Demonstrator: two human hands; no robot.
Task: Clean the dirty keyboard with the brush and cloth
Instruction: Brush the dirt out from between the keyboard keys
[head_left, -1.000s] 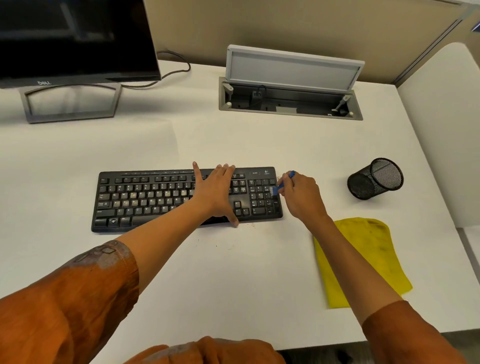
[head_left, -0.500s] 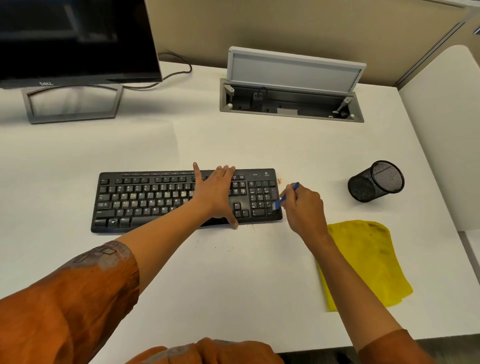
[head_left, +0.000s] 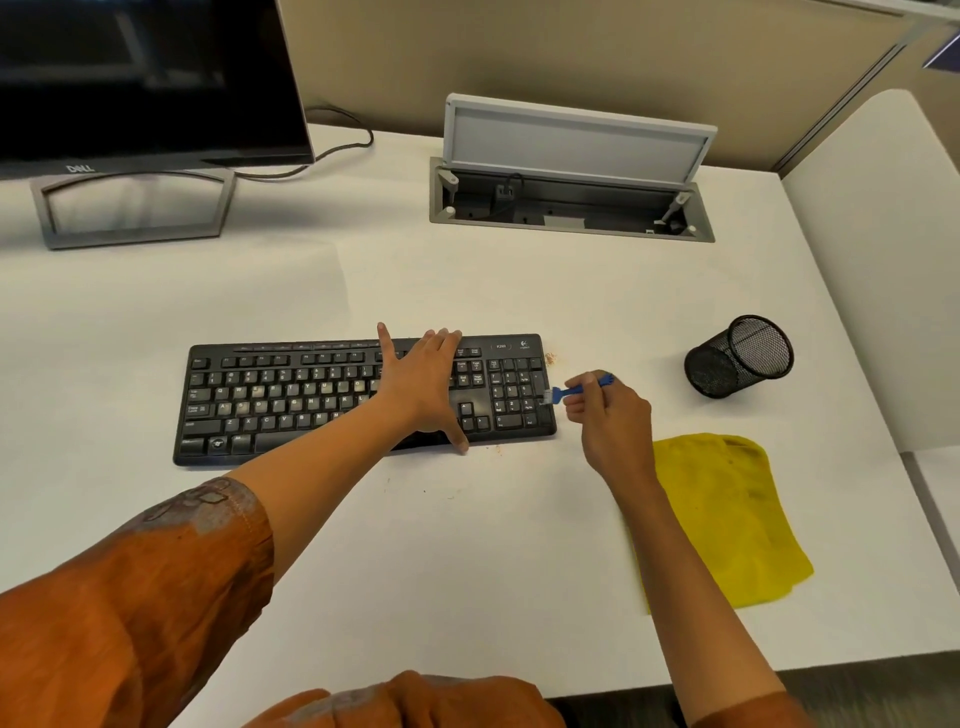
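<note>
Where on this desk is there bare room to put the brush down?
Bare desk lies in front of the keyboard, between the two forearms, and behind it toward the monitor stand. It is crowded to the right: right hand with the brush, yellow cloth, mesh cup, crumbs.

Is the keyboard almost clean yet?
Not yet. Some crumbs are already off it, on the desk. The right hand holds the brush at the keyboard's right edge; the left hand rests on it. Middle keys look dusty, and the cloth lies unused.
</note>
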